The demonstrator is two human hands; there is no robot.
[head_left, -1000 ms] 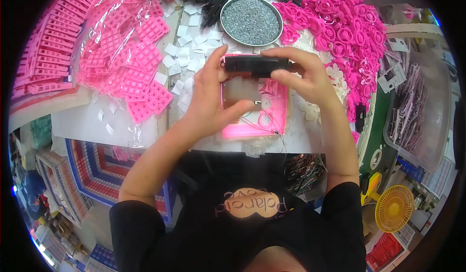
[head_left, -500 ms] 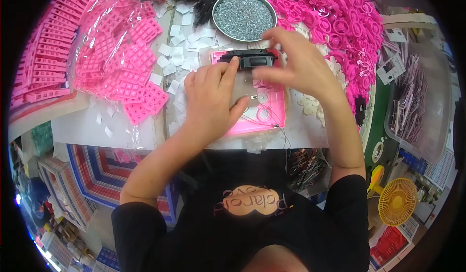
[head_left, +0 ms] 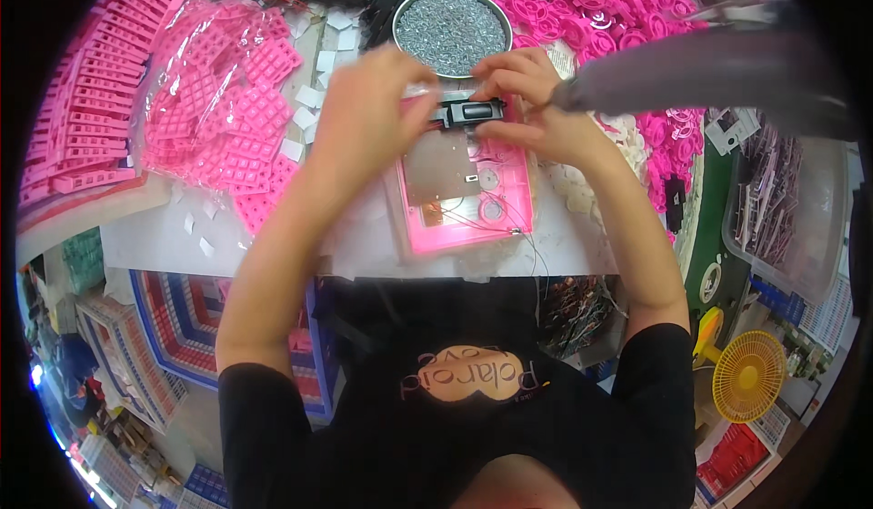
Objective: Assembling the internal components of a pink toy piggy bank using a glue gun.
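On the table before me lies a shallow pink plastic casing with thin wires, round fittings and a flat greyish plate in it. Across its far edge sits a black plastic part with a rectangular window. My left hand, smeared by motion, curls at the left end of this part, its fingers and thumb bent together. The right end is between the thumb and fingers of my right hand. A dark grey, blurred rod-like tool reaches in from the right, its tip over my right wrist.
A round tray of small metal screws stands just beyond the casing. Bagged pink keypad pieces and white paper squares lie left. Pink ring-shaped parts are heaped at far right. A clear bin and yellow fan are further right.
My left hand has moved up and away from the casing's middle to the black part's left end. My right hand has come lower onto its right end. The grey tool has entered from the right.
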